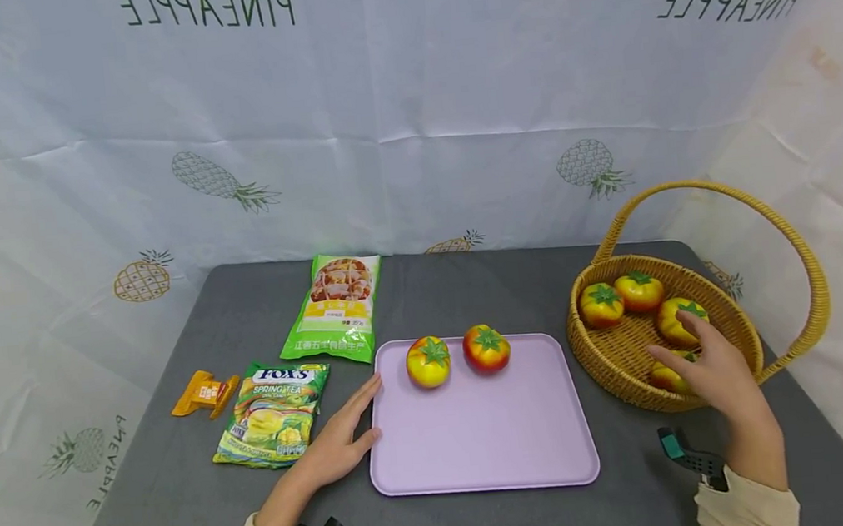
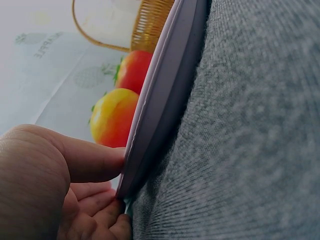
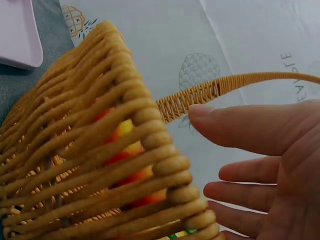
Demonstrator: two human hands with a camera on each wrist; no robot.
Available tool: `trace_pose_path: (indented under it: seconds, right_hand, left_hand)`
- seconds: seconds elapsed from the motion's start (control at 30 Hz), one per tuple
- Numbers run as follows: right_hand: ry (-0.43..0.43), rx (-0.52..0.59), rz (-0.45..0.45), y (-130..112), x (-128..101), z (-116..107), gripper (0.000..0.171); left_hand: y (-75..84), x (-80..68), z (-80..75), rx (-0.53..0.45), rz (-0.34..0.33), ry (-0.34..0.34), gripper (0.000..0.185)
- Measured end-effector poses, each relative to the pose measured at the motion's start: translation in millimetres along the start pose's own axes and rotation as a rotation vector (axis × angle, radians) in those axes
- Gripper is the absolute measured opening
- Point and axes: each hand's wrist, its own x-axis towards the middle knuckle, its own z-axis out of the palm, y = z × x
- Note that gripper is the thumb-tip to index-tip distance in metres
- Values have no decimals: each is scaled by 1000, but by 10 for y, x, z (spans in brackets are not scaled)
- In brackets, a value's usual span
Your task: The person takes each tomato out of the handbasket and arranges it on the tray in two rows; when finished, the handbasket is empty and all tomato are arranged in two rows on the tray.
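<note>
A lilac tray lies on the dark table, bearing two persimmon-like fruits, a yellower one and a redder one, near its far edge. My left hand touches the tray's left rim; in the left wrist view the thumb rests against that rim. Over the near right side of a wicker basket hovers my right hand, thumb and fingers spread, nothing held. Several similar fruits sit inside, among them one at the left and one partly covered by the hand.
Left of the tray lie a green FOX'S candy bag, a small orange packet and, farther back, a green-and-white food packet. The basket's tall handle arches over it. A pineapple-print cloth hangs behind the table.
</note>
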Motion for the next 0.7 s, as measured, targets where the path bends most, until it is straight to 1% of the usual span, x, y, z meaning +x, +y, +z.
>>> trace_pose_path:
  seconds: [0.2, 0.4, 0.5, 0.7]
  right_hand:
    - [-59, -69, 48, 14, 26, 14, 89]
    - [-132, -114, 85, 18, 54, 25, 92]
    - [-146, -125, 83, 26, 57, 43, 90]
    - [-144, -141, 68, 16, 52, 72, 85]
  left_hand:
    - [-7, 1, -1, 15, 18, 5, 67]
    - [-12, 2, -6, 5, 25, 0, 67]
    - [-8, 0, -7, 6, 25, -3, 67]
    - [-12, -1, -3, 13, 31, 2, 67]
